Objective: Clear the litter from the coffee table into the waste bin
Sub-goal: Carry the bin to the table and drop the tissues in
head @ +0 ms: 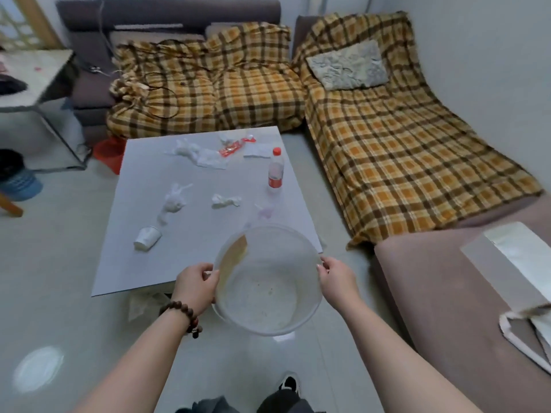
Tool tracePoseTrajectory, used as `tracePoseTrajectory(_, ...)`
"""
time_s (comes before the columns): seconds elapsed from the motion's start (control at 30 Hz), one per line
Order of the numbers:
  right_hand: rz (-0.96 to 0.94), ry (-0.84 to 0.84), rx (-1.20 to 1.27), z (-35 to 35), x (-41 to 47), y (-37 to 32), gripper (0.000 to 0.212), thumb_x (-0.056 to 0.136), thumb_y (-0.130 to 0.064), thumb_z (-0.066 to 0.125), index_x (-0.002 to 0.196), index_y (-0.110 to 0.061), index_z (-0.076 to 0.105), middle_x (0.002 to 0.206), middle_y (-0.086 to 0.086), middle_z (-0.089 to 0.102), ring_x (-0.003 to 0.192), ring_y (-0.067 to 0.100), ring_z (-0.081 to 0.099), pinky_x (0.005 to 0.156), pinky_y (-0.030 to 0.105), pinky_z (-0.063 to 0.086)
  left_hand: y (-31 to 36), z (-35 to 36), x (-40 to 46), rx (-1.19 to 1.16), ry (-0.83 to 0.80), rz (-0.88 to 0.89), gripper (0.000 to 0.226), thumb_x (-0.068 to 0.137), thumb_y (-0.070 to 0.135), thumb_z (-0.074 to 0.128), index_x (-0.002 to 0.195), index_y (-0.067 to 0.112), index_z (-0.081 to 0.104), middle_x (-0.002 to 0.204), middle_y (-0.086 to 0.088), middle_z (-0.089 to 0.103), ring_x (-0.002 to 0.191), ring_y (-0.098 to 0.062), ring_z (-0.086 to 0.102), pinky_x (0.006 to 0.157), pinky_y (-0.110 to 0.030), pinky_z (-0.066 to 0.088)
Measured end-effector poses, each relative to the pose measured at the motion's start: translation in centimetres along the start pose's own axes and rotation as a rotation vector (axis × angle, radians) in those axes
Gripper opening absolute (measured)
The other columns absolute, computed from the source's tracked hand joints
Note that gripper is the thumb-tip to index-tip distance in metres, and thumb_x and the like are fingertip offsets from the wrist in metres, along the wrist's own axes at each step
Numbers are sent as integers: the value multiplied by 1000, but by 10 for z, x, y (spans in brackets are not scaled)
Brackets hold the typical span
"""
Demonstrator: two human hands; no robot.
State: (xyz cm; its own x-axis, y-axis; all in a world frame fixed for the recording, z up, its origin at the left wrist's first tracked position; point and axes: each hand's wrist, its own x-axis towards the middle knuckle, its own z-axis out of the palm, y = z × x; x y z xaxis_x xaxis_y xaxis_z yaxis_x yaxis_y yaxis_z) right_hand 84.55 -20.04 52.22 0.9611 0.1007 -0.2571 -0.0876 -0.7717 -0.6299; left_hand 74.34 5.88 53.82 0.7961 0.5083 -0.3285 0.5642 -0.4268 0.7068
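I hold a translucent white waste bin [310,311] by its rim over the near edge of the grey coffee table [143,263]. My left hand [195,286] grips the bin's left side and my right hand [335,277] its right side. A brown scrap lies inside the bin. On the table lie a tipped paper cup [146,238], crumpled tissues [174,201], a small tissue wad [225,201], more tissues [198,153] at the far side, a red wrapper [234,147], a white paper [258,150], a purple scrap [265,211] and an upright plastic bottle [275,172] with a red cap.
A sofa under a plaid blanket [387,138] wraps the far and right sides. A brown ottoman [447,308] stands at the right. A glass side table [32,81] and a blue bin [19,180] are at the left. A crumpled tissue [141,305] lies on the tiled floor.
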Motion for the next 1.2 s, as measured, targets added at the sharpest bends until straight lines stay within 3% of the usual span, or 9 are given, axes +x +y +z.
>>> tracePoseTrajectory(0.2, -162, -125, -33, 5, 85, -46, 21, 91, -16, 48, 103, -16, 66, 100, 9, 71, 95, 29, 62, 69, 28, 38, 13, -13, 41, -85, 133, -107, 19, 92, 16, 58, 83, 8, 72, 69, -19, 72, 54, -22, 70, 61, -33, 57)
tracePoseTrajectory(0.33, -211, -193, -19, 23, 128, -80, 23, 92, -16, 49, 108, -16, 66, 102, 9, 71, 96, 30, 62, 71, 29, 39, 13, -28, 69, -134, 202, -167, 18, 94, 16, 57, 82, 13, 70, 76, -20, 72, 62, -31, 71, 61, -32, 58)
tracePoseTrajectory(0.5, -240, -248, -15, 52, 177, -124, 26, 93, -16, 46, 113, -15, 64, 101, 11, 70, 96, 32, 60, 81, 38, 49, 6, -51, 116, -157, 261, -202, 18, 94, 17, 55, 90, 11, 72, 75, -16, 73, 61, -27, 72, 60, -35, 60)
tracePoseTrajectory(0.67, -231, -300, 33, 84, 224, -166, 27, 94, -18, 48, 116, -15, 63, 105, 8, 69, 98, 27, 61, 80, 32, 46, -5, -79, 176, -181, 279, -239, 20, 94, 17, 56, 100, 7, 71, 75, -12, 73, 62, -22, 72, 61, -31, 61)
tracePoseTrajectory(0.73, -200, -325, 59, 93, 243, -177, 33, 95, -24, 49, 125, -16, 57, 113, 7, 68, 103, 25, 61, 85, 32, 46, -8, -91, 199, -177, 277, -248, 19, 94, 17, 56, 98, 6, 71, 73, -13, 73, 63, -25, 72, 67, -39, 62)
tracePoseTrajectory(0.83, -140, -319, 29, 102, 271, -174, 40, 95, -29, 49, 134, -18, 49, 124, 8, 62, 109, 24, 59, 89, 32, 44, -11, -106, 229, -129, 271, -252, 22, 93, 18, 55, 102, 6, 71, 64, -8, 71, 62, -23, 72, 75, -43, 58)
tracePoseTrajectory(0.97, -127, -368, -165, 112, 305, -146, 57, 89, -26, 59, 141, -19, 36, 143, 7, 43, 122, 24, 49, 98, 37, 42, -12, -114, 258, -7, 306, -260, 26, 94, 21, 54, 112, 7, 67, 58, 2, 65, 53, -9, 67, 57, -24, 43)
tracePoseTrajectory(1.2, -286, -593, -471, 171, 359, -102, 81, 78, -13, 69, 145, -23, 26, 152, 2, 26, 135, 24, 32, 100, 37, 43, -22, -102, 290, 115, 323, -293, 31, 93, 20, 55, 119, 5, 65, 62, 1, 66, 62, -17, 66, 61, -28, 41)
